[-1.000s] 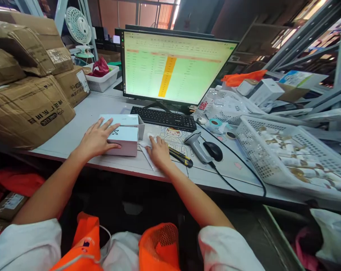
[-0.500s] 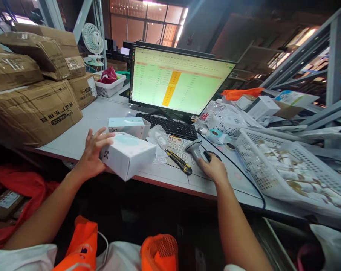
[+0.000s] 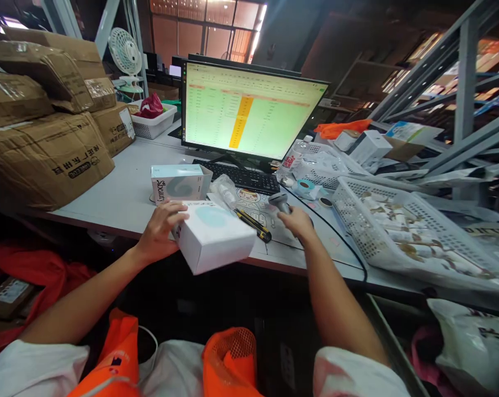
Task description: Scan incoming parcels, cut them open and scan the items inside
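Observation:
My left hand point(image 3: 161, 230) grips the left end of a white box point(image 3: 218, 237) with a pale blue round print on top. The box is tilted in the air over the table's front edge. Around the handle of a grey barcode scanner point(image 3: 279, 202), the fingers of my right hand point(image 3: 298, 223) are closed, and the scanner's head points up and left. Behind the white box stands a light blue and white box point(image 3: 177, 182). A black and yellow utility knife point(image 3: 253, 225) lies between the white box and the scanner.
A monitor point(image 3: 249, 110) and a black keyboard point(image 3: 241, 177) are at the back. Cardboard boxes point(image 3: 46, 154) are stacked at left. On the right, a white basket point(image 3: 357, 231) holds small wrapped items. The scanner's cable point(image 3: 327, 223) curves across the table point(image 3: 121, 187).
My left hand has carried the white box to the right and turned it. My right hand has lifted the scanner from the table. The view has shifted slightly.

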Available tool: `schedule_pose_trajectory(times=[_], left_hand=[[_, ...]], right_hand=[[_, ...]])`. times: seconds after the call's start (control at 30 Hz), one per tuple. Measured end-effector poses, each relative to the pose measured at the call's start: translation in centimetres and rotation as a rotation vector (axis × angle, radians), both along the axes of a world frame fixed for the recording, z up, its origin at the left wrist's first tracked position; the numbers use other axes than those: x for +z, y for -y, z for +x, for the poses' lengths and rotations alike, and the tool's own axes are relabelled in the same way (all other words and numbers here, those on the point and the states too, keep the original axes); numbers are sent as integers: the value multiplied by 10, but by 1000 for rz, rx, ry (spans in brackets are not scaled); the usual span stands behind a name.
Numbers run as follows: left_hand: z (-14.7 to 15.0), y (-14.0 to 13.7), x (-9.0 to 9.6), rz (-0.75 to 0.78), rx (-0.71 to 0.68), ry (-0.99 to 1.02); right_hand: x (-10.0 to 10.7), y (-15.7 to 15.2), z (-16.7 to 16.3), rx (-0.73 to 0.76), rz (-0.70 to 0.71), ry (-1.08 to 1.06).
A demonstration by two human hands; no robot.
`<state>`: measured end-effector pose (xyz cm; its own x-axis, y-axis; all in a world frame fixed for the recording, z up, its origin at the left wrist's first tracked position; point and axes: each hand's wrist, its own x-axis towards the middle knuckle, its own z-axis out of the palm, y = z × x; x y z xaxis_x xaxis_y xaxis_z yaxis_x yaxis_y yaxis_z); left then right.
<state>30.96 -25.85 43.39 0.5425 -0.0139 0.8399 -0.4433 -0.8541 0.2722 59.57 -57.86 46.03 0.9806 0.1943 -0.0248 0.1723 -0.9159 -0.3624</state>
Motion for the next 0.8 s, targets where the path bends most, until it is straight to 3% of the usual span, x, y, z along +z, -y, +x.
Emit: schedule_pose_trajectory(times=[0.1,0.13,0.23,0.33,0.43,0.57,0.67,0.8], left_hand=[[4,5,-6,-603,100,-141],[7,7,-8,-805,97,-155],[22,16,-10,-1277,-12,-103],[34,26,-6,-1538,-110,-53],[39,33,0,-1605,-158,-32],[40,37,3,-1564,-176,-38],[34,26,-9,-1462,-129,-75],[-14,-14,-34,-1160,162,-162]], right_hand=[[42,28,-42,218,300,-18],[55,37,-61,289,337,8],[84,55,-122,505,336,130],[94,55,-168,701,294,151],[94,44,-191,799,261,143],[93,30,-188,811,221,127],[83,25,-159,721,212,132],[41,19,-87,492,144,223]])
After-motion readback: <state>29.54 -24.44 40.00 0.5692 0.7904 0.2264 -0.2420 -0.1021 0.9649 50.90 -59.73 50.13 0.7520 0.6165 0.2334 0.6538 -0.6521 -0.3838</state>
